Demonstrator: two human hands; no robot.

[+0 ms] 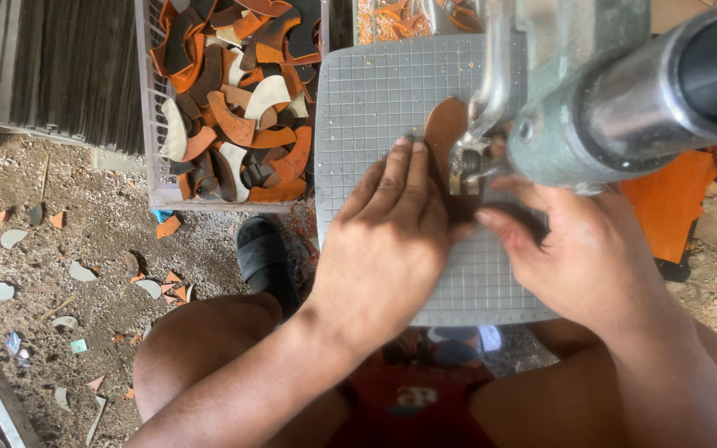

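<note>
Grey-green metal machine arm (616, 91) looms closest, above the gridded grey table (375, 99). Both hands press flat, gripping nothing: left hand (387, 241) and right hand (582, 249) pin the brown curved leather piece (444, 124) under the head. Fingertips are best kept clear.

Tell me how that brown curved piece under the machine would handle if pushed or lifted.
The brown piece looks thin and lies flat on the grid mat, so it probably slides rather than rolls. Its flat cut shape, like the scraps in the basket, suggests it is light and somewhat bendy. The left hand presses it flat, so it may shift easily.
</note>
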